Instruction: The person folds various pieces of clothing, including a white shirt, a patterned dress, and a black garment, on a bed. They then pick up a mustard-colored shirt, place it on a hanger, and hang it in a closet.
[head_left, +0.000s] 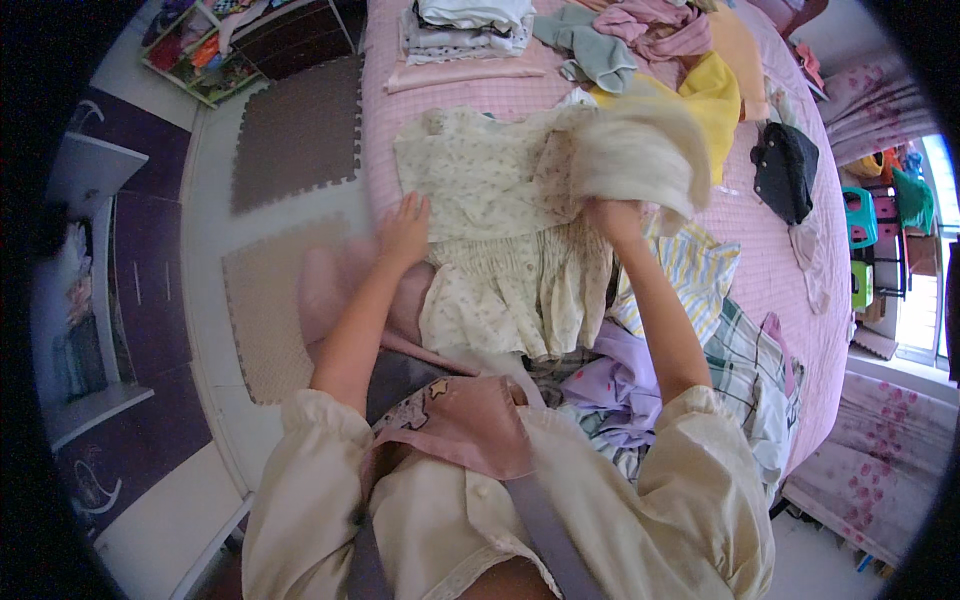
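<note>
A cream floral garment (480, 172) lies spread on the bed, its upper part over a gathered, buttoned section (517, 292) of similar cloth. The fingers of my left hand (406, 229) rest at its lower left edge. On the right, my right hand (616, 219) is at a cream piece of cloth (645, 157) that is blurred by motion and folds over the garment's right side. The fingertips of that hand are hidden beneath the cloth, so its grip does not show.
On the pink bedspread (780, 277) are a stack of folded clothes (469, 30), a yellow cloth (720, 90), a dark garment (786, 172), a striped garment (690, 274) and a purple garment (619, 382). Foam mats (296, 135) lie on the floor at left, beside dark cabinets (154, 285).
</note>
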